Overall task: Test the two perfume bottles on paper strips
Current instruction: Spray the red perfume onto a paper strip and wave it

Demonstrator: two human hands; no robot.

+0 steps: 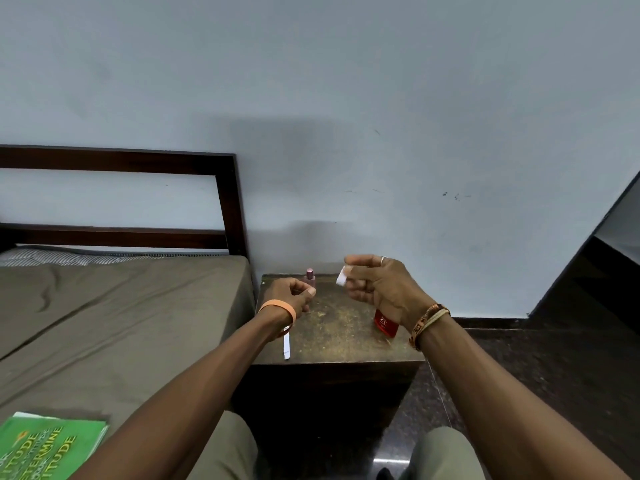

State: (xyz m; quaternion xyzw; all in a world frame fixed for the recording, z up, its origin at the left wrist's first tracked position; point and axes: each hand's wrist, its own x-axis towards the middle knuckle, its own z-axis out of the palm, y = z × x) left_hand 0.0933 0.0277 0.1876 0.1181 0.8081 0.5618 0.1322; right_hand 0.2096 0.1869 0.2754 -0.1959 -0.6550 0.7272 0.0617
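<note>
A small pink perfume bottle (310, 278) stands upright at the back of the dark wooden bedside table (341, 337). My left hand (290, 295) hovers just in front of it, fingers curled loosely with nothing visible in them. My right hand (377, 285) is raised above the table and pinches a white paper strip (341, 275) between thumb and fingers. Below that wrist a red perfume bottle (385, 324) stands on the table's right side, partly hidden by the hand. A second white paper strip (286, 345) lies flat near the table's front left edge, under my left wrist.
A bed (114, 317) with a brown sheet and dark wooden headboard (221, 202) adjoins the table on the left. A green book (48, 445) lies on the bed's near corner. A pale wall rises behind; dark polished floor lies to the right. My knees are below.
</note>
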